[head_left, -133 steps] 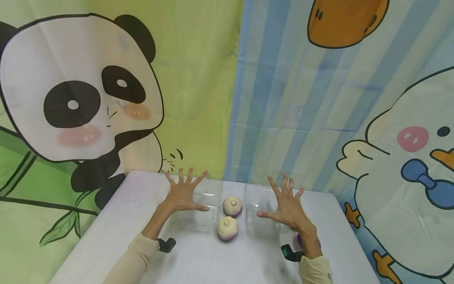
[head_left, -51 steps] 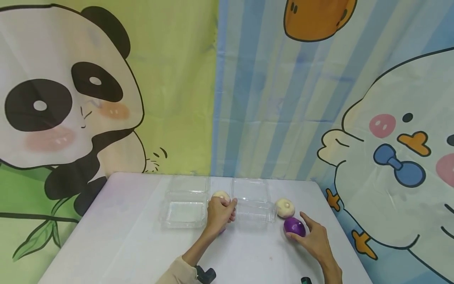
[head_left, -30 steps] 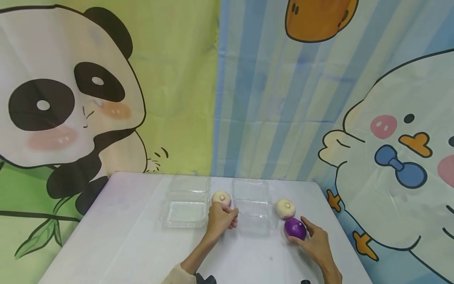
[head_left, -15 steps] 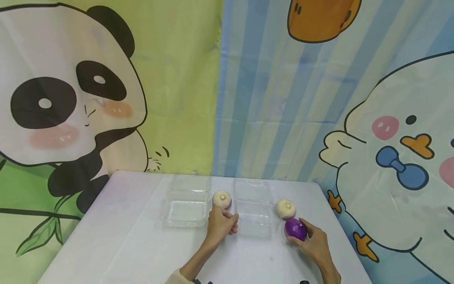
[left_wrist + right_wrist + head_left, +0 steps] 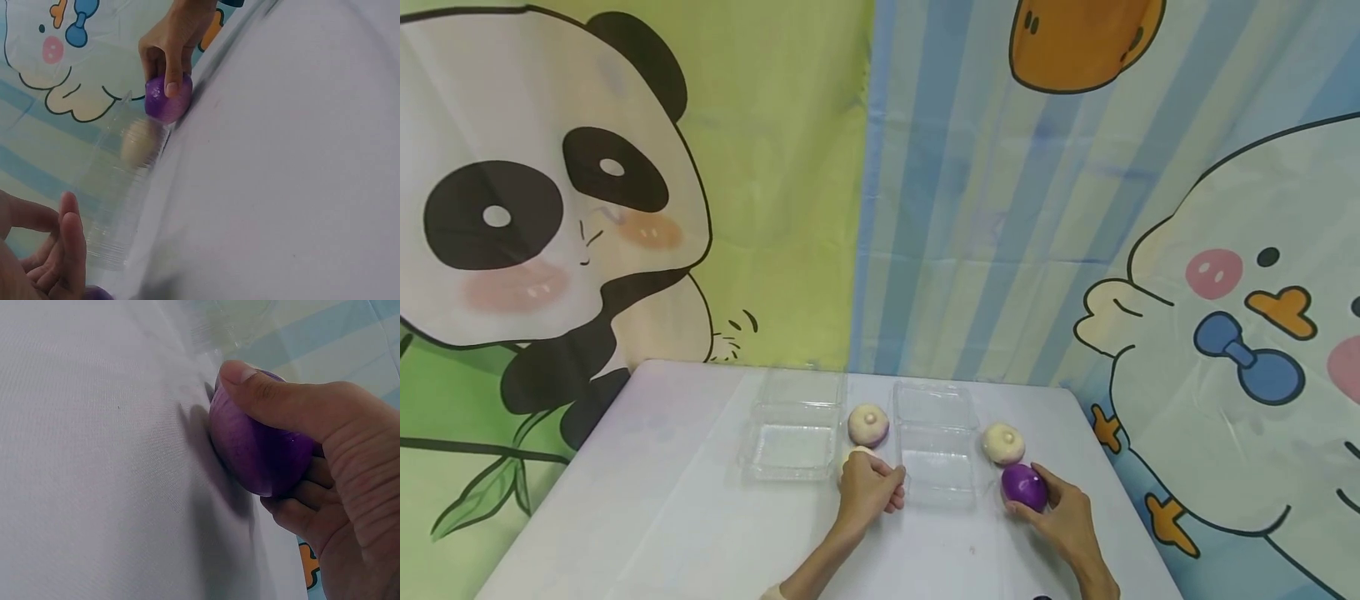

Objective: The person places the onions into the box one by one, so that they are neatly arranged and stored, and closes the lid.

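My right hand [image 5: 1067, 508] grips a shiny purple onion-like ball [image 5: 262, 440] between thumb and fingers, over the table's right side. Just behind it sits a pale round piece [image 5: 1003, 443]. My left hand [image 5: 867, 493] has curled fingers, the thumb meeting the index fingertip with nothing visible between. It hovers at the left edge of the right clear plastic box [image 5: 936, 454]; whether it touches the rim is hidden. Partly behind this hand is a pale-topped, purple-bottomed ball [image 5: 859, 452]. Another such ball [image 5: 868, 425] stands behind that one.
A second clear plastic box [image 5: 793, 450] lies with its lid raised or folded back at left of the balls. Both boxes are on a white-covered table [image 5: 647, 517]. A curtain with a panda [image 5: 587, 208] and a white bird [image 5: 1262, 417] hangs behind.
Earlier both hands were spread above the boxes. My right hand has since gripped the purple ball. My left fingers have curled and lately drifted nearer; the right box's tray has settled flat.
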A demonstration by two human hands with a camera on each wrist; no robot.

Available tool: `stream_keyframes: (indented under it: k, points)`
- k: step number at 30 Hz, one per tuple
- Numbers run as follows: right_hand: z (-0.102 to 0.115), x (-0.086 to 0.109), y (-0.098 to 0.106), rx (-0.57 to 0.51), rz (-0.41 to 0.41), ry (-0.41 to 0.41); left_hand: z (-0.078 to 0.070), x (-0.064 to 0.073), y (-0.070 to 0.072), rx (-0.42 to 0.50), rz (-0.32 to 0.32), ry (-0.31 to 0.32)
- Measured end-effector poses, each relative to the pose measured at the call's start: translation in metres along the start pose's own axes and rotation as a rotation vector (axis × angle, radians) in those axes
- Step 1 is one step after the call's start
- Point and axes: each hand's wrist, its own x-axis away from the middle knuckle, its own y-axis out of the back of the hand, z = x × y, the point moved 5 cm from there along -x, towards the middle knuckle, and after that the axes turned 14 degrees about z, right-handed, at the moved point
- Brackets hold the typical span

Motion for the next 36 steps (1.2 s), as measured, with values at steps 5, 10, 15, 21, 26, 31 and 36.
stream_keyframes:
  k: [5,10,15,21,26,31,36]
  points:
    - [0.0,0.0,0.0,-0.026,0.004,0.002,0.005,0.003,-0.002,0.017,0.0,0.021]
    - [-0.001,0.0,0.0,-0.046,0.01,-0.003,0.008,0.005,-0.004,0.027,0.0,0.015]
    - [-0.002,0.0,0.0,-0.065,0.009,0.007,0.013,0.007,-0.005,0.034,-0.009,0.037]
    - [-0.003,0.002,0.001,-0.088,0.016,-0.001,0.016,0.008,-0.007,0.034,-0.018,0.04]
    - [-0.003,0.002,0.001,-0.085,0.022,-0.013,0.016,0.009,-0.009,0.041,-0.021,0.035]
    - [-0.003,0.002,0.002,-0.084,0.018,-0.008,0.017,0.009,-0.01,0.042,-0.03,0.032]
    - [-0.004,0.002,0.002,-0.087,0.016,-0.005,0.018,0.008,-0.011,0.048,-0.029,0.024]
